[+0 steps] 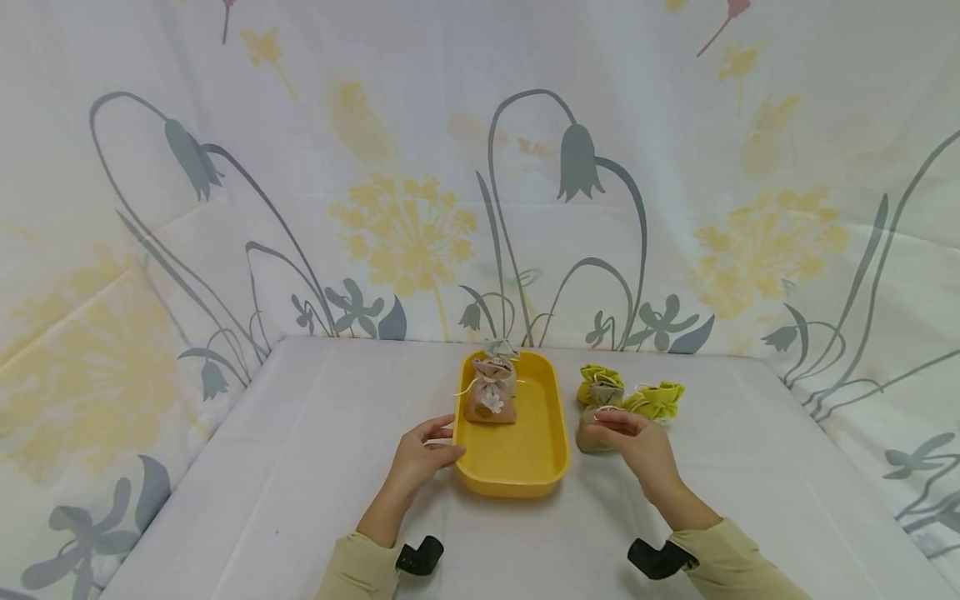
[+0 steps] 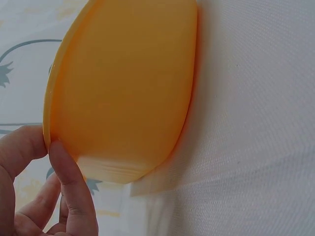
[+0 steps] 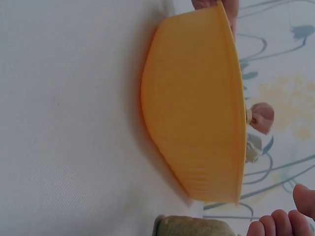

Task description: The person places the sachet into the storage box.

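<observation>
1. Olive pouch (image 1: pixel 591 444): just right of the yellow tray (image 1: pixel 525 458), long axis near upright.
2. My right hand (image 1: pixel 643 446), the nearer, pinches its top; whether its base touches the counter (image 1: pixel 255 500), I cannot tell.
3. My left hand (image 1: pixel 422 454) grips the tray's left rim.

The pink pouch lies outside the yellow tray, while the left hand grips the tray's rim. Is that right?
Not quite: the head view shows the pink pouch inside the yellow tray, not outside. The left hand does grip the tray's rim.
</observation>
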Demonstrator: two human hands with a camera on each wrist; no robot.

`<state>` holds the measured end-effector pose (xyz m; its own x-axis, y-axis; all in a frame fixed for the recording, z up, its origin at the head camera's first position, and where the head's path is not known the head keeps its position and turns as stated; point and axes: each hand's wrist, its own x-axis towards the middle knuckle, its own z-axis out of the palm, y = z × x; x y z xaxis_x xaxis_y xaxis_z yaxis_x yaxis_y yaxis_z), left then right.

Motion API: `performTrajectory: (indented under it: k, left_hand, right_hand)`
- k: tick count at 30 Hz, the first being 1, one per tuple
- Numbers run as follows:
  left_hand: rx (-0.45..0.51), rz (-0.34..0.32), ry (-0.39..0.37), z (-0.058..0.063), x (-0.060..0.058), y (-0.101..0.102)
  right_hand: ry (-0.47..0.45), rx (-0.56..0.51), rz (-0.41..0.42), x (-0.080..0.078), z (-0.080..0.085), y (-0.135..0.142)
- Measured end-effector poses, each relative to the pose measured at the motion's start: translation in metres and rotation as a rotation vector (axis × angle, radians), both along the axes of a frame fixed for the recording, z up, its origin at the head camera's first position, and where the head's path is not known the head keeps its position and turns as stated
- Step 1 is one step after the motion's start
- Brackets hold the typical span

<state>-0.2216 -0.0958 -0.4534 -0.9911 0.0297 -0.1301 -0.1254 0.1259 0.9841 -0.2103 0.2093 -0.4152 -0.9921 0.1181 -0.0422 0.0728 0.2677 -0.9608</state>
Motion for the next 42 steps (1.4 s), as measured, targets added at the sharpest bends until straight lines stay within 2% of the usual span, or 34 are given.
performTrajectory:
  k: [12,25,34,42]
  left_hand:
    - [0.012,-0.004,0.006,-0.001,0.000,0.000]
    - [0.013,0.001,0.000,-0.001,-0.001,-0.001]
    - [0.016,0.000,-0.001,-0.003,-0.001,0.000]
    - [0.026,0.005,0.010,-0.003,-0.001,0.000]
  right_hand:
    - [0.028,0.097,-0.088,-0.011,-0.008,0.024]
    - [0.086,0.067,-0.157,-0.032,-0.015,0.037]
    - [0.054,0.103,-0.109,-0.041,-0.015,0.041]
    - [-0.014,0.161,-0.081,-0.047,-0.010,0.036]
